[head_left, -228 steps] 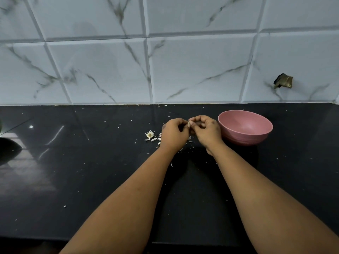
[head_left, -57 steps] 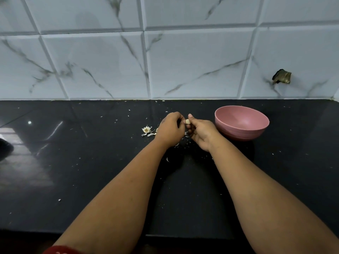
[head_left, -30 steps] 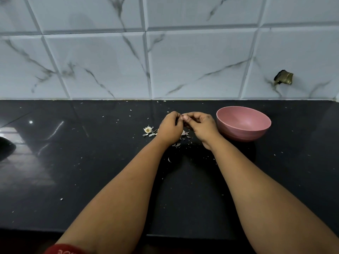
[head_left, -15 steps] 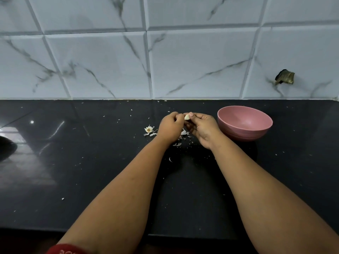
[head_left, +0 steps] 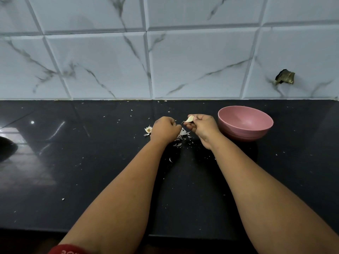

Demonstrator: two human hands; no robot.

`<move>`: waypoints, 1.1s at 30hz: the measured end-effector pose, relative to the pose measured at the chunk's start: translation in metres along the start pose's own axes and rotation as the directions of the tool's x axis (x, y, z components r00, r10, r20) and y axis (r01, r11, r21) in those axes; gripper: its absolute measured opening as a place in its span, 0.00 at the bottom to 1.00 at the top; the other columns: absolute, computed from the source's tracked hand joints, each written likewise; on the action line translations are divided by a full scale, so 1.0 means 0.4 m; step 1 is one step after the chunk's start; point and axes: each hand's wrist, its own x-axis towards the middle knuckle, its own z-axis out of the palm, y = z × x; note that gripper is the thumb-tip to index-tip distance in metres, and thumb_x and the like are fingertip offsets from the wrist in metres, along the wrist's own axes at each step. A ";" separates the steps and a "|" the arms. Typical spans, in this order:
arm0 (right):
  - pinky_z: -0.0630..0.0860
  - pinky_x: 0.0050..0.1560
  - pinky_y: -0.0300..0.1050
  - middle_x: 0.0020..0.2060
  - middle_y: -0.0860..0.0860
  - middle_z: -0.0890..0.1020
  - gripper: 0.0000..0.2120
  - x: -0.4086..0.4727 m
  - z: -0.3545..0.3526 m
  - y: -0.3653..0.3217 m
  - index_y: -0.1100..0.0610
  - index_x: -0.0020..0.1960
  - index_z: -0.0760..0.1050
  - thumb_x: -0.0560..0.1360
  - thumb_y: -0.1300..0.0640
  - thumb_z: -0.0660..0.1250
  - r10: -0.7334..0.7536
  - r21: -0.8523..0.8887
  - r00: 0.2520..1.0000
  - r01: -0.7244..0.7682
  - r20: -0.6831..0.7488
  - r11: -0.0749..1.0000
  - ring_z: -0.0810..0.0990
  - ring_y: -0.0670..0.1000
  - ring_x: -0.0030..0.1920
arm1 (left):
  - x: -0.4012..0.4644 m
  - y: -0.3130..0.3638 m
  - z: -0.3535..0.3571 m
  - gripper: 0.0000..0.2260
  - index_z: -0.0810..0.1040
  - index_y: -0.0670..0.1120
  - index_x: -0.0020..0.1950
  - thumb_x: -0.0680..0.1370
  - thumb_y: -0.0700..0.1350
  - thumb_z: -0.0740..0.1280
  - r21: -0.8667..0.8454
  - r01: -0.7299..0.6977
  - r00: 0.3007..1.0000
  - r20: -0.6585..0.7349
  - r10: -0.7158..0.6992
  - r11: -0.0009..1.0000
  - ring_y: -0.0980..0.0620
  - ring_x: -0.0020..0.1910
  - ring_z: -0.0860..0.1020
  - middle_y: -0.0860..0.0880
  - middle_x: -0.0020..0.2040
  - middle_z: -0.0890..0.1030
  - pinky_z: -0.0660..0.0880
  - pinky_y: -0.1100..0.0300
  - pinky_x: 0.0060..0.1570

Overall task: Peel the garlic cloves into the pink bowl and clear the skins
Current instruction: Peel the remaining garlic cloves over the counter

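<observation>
My right hand (head_left: 202,126) pinches a pale garlic clove (head_left: 189,118) at its fingertips, just left of the pink bowl (head_left: 245,130). A thin wisp of skin trails from the clove toward my left hand (head_left: 166,129), which is curled into a fist low over the counter. What the left fingers hold is hidden. A heap of white garlic skins (head_left: 182,135) lies between and under the hands. A garlic root end (head_left: 148,129) sits just left of my left hand. The bowl's visible inside looks bare.
The black glossy counter (head_left: 91,171) is strewn with small skin flecks. A marble-tiled wall (head_left: 165,61) rises behind, with a dark chipped hole (head_left: 284,77) at the right. A dark rounded object (head_left: 7,147) shows at the far left edge.
My hands have drawn apart: the left dropped toward the skin heap, the right lifted the clove clear, more of it showing bare.
</observation>
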 end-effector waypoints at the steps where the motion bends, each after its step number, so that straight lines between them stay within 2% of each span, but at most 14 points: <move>1: 0.78 0.39 0.32 0.38 0.58 0.80 0.13 0.000 0.000 -0.001 0.66 0.58 0.74 0.82 0.67 0.52 0.003 -0.001 1.000 -0.003 0.003 1.000 0.80 0.48 0.37 | 0.001 -0.001 0.000 0.12 0.66 0.47 0.30 0.72 0.42 0.66 -0.008 -0.001 1.000 -0.025 0.001 1.000 0.51 0.33 0.68 0.53 0.28 0.68 0.63 0.60 0.32; 5: 0.78 0.40 0.33 0.39 0.57 0.80 0.14 0.001 -0.008 0.001 0.64 0.58 0.75 0.82 0.68 0.52 0.020 -0.052 1.000 -0.020 -0.002 0.998 0.80 0.47 0.37 | -0.004 0.004 -0.003 0.02 0.73 0.48 0.43 0.74 0.41 0.63 -0.113 0.029 0.995 -0.090 -0.040 0.993 0.51 0.45 0.73 0.55 0.37 0.76 0.65 0.60 0.43; 9: 0.77 0.41 0.34 0.39 0.54 0.80 0.15 0.001 -0.010 0.007 0.61 0.59 0.77 0.82 0.67 0.53 -0.009 -0.154 1.000 0.010 0.004 0.988 0.79 0.47 0.37 | 0.002 0.003 0.010 0.07 0.79 0.50 0.53 0.76 0.45 0.67 -0.123 -0.035 0.997 -0.077 0.026 0.992 0.52 0.51 0.79 0.53 0.51 0.82 0.69 0.62 0.51; 11: 0.77 0.40 0.35 0.42 0.54 0.81 0.14 -0.001 -0.009 0.010 0.60 0.59 0.77 0.82 0.66 0.55 -0.037 -0.184 0.999 0.042 0.027 0.982 0.79 0.48 0.40 | -0.001 0.006 0.018 0.07 0.81 0.49 0.52 0.75 0.49 0.71 -0.186 -0.075 0.995 -0.086 0.060 0.980 0.55 0.47 0.80 0.55 0.48 0.83 0.72 0.62 0.50; 13: 0.79 0.46 0.40 0.47 0.55 0.82 0.11 -0.003 -0.007 0.015 0.56 0.56 0.78 0.81 0.65 0.58 -0.078 -0.224 0.996 0.087 0.046 0.971 0.80 0.50 0.44 | -0.007 0.011 0.021 0.08 0.82 0.49 0.49 0.73 0.51 0.73 -0.239 -0.096 0.992 -0.109 0.071 0.966 0.61 0.40 0.79 0.57 0.42 0.82 0.73 0.67 0.46; 15: 0.81 0.51 0.44 0.49 0.55 0.83 0.11 -0.007 -0.007 0.017 0.53 0.51 0.78 0.80 0.65 0.60 -0.124 -0.275 0.991 0.135 0.059 0.952 0.82 0.50 0.46 | -0.007 0.014 0.023 0.08 0.82 0.48 0.47 0.73 0.51 0.74 -0.254 -0.098 0.991 -0.116 0.071 0.962 0.63 0.36 0.77 0.56 0.38 0.81 0.73 0.69 0.43; 17: 0.81 0.49 0.43 0.47 0.54 0.83 0.12 -0.012 -0.007 0.014 0.52 0.49 0.78 0.80 0.66 0.60 -0.153 -0.291 0.985 0.169 0.077 0.942 0.81 0.48 0.44 | -0.006 0.014 0.024 0.06 0.82 0.48 0.45 0.73 0.48 0.74 -0.279 -0.089 0.992 -0.113 0.059 0.956 0.59 0.37 0.79 0.54 0.38 0.82 0.75 0.65 0.43; 21: 0.76 0.39 0.35 0.43 0.53 0.83 0.13 -0.018 -0.009 0.010 0.51 0.47 0.79 0.79 0.66 0.61 -0.188 -0.269 0.978 0.207 0.094 0.941 0.80 0.46 0.39 | -0.004 0.013 0.023 0.02 0.83 0.47 0.44 0.74 0.45 0.74 -0.361 -0.036 0.996 -0.094 0.002 0.932 0.57 0.38 0.80 0.52 0.37 0.83 0.75 0.63 0.41; 24: 0.78 0.42 0.37 0.42 0.53 0.83 0.14 -0.019 -0.011 0.014 0.48 0.46 0.80 0.79 0.66 0.63 -0.211 -0.265 0.972 0.232 0.102 0.936 0.80 0.47 0.39 | -0.005 0.015 0.023 0.01 0.83 0.47 0.44 0.75 0.43 0.71 -0.335 -0.026 0.994 -0.107 -0.011 0.942 0.56 0.39 0.80 0.52 0.38 0.83 0.73 0.64 0.41; 27: 0.80 0.45 0.37 0.43 0.54 0.83 0.11 -0.021 -0.009 0.014 0.53 0.50 0.81 0.77 0.67 0.64 -0.226 -0.235 0.967 0.249 0.120 0.939 0.81 0.47 0.41 | -0.010 0.022 0.021 0.03 0.83 0.46 0.44 0.74 0.43 0.70 -0.277 -0.030 0.993 -0.116 -0.002 0.960 0.55 0.40 0.80 0.52 0.38 0.83 0.71 0.66 0.40; 30: 0.80 0.45 0.35 0.46 0.54 0.84 0.11 -0.017 -0.009 0.016 0.56 0.53 0.81 0.77 0.67 0.65 -0.249 -0.246 0.961 0.271 0.118 0.931 0.82 0.47 0.43 | -0.015 0.028 0.016 0.04 0.82 0.45 0.46 0.74 0.42 0.69 -0.207 -0.045 0.992 -0.123 0.020 0.977 0.56 0.40 0.79 0.51 0.39 0.83 0.67 0.72 0.35; 33: 0.77 0.40 0.32 0.45 0.52 0.84 0.12 -0.011 -0.009 0.018 0.56 0.54 0.81 0.78 0.68 0.63 -0.253 -0.269 0.961 0.273 0.107 0.924 0.81 0.42 0.38 | -0.012 0.028 0.017 0.04 0.82 0.44 0.47 0.74 0.43 0.69 -0.197 -0.054 0.991 -0.130 0.029 0.979 0.55 0.40 0.79 0.51 0.39 0.83 0.69 0.68 0.38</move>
